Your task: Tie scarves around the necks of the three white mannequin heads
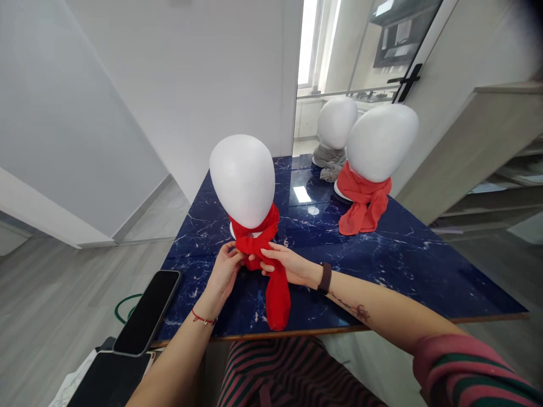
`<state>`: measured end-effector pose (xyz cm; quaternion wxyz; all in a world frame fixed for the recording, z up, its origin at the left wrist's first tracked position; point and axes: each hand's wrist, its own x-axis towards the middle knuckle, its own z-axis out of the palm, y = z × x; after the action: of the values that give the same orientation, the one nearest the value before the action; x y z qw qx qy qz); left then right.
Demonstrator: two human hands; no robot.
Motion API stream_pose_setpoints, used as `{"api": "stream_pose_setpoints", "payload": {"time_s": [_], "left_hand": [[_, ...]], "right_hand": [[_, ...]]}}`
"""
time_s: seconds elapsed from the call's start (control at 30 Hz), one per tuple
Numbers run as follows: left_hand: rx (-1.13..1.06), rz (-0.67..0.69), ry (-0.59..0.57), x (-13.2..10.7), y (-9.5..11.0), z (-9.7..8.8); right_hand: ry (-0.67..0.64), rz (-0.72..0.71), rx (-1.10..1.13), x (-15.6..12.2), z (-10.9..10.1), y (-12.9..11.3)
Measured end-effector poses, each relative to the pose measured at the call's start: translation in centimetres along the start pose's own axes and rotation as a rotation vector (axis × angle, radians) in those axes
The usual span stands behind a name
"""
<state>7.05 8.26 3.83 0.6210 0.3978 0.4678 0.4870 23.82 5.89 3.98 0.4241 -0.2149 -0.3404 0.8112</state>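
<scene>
A white mannequin head [243, 178] stands on the dark blue table, with a bright red scarf [278, 297] wound around its neck. One end of the scarf hangs down toward the table's front edge. At the left of the neck, my left hand [228, 265] pinches the scarf's fabric between thumb and fingers. My right hand [288, 263] grips the scarf from the right, thumb on top and fingers beneath, close to where the cloth crosses. Fabric hides part of the fingertips of both hands.
Another white head [382, 141] wears a knotted coral scarf [363, 203] at the right. Behind it, a third head [337, 121] has a grey scarf [331, 161]. A black-screened phone [148, 314] lies at the left edge of the blue marble-patterned table [407, 271].
</scene>
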Motion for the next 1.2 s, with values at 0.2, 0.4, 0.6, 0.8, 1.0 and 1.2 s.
{"api": "stream_pose_setpoints", "payload": {"time_s": [0.2, 0.4, 0.6, 0.8, 1.0, 1.2], "left_hand": [[0.722, 0.308, 0.104, 0.2, 1.2, -3.9], [1.231, 0.356, 0.189, 1.9, 2.6, -6.2], [1.551, 0.312, 0.334, 2.4, 3.4, -8.2], [1.506, 0.248, 0.202, 0.8, 3.8, -7.0], [0.859, 0.076, -0.518, -1.9, 1.2, -1.1], [0.699, 0.114, -0.475, -1.0, -0.3, 0.7]], "right_hand": [[0.160, -0.061, -0.066, 0.4, -0.3, -0.3], [0.276, -0.170, -0.096, 0.7, -0.6, -1.2], [0.355, -0.325, -0.129, 0.9, -2.1, -4.1], [0.485, -0.444, -0.256, 1.2, -3.2, -4.2], [0.274, -0.514, -0.761, 0.5, -0.6, -0.9], [0.184, -0.507, -1.020, -0.3, 0.5, -0.5]]}}
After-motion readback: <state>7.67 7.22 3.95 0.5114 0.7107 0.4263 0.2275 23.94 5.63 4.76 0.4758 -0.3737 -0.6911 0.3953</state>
